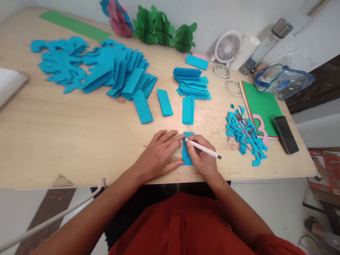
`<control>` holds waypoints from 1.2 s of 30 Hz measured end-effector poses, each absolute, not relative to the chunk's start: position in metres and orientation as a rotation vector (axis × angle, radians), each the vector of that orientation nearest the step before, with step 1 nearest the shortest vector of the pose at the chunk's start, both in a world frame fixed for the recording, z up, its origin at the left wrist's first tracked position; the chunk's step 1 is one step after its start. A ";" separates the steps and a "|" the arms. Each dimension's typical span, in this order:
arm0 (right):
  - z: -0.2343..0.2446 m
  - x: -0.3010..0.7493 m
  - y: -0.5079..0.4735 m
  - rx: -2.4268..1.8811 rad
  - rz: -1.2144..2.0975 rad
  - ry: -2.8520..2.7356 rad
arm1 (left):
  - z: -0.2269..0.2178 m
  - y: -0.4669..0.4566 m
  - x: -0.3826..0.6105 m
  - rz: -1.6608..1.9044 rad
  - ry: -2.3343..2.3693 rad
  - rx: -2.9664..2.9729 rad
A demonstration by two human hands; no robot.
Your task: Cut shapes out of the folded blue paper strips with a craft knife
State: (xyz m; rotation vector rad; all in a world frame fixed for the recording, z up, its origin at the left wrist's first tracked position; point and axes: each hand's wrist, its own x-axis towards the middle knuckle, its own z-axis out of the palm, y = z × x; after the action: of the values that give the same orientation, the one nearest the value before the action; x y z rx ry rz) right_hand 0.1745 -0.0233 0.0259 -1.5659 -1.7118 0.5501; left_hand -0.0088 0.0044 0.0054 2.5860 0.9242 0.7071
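Observation:
A small blue paper strip (187, 158) lies on the table's front part, with faint pen lines on it. My right hand (204, 158) is closed around a white pen (204, 148), whose tip touches the strip near its top. Flat on the table, my left hand (159, 154) has its fingers stretched out, the fingertips and thumb resting on the strip's left edge. Just beyond the strip is a folded blue paper stack (188, 109). To its left lie a single blue piece (164, 102) and another marked with curved lines (142, 107).
Blue cut-outs and folded papers (114, 67) spread across the back left. More blue strips (191, 83) are piled at centre back. Blue scraps (243, 129), a phone (286, 134) and green paper (261, 106) lie right. A small fan (227, 47) and bottle (267, 46) stand behind.

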 end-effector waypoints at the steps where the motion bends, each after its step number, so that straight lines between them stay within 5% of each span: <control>1: 0.026 0.175 -0.024 -1.567 0.544 -1.714 | 0.006 0.004 -0.009 0.701 0.928 2.580; 36: 0.030 0.179 -0.036 -1.627 0.518 -1.732 | 0.006 0.006 -0.010 0.589 0.913 2.601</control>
State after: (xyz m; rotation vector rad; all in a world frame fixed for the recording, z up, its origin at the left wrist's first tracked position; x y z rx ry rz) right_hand 0.1786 -0.0361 0.0301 -1.6272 -1.7315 0.5182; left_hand -0.0101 0.0059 0.0060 2.6012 0.9133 0.5890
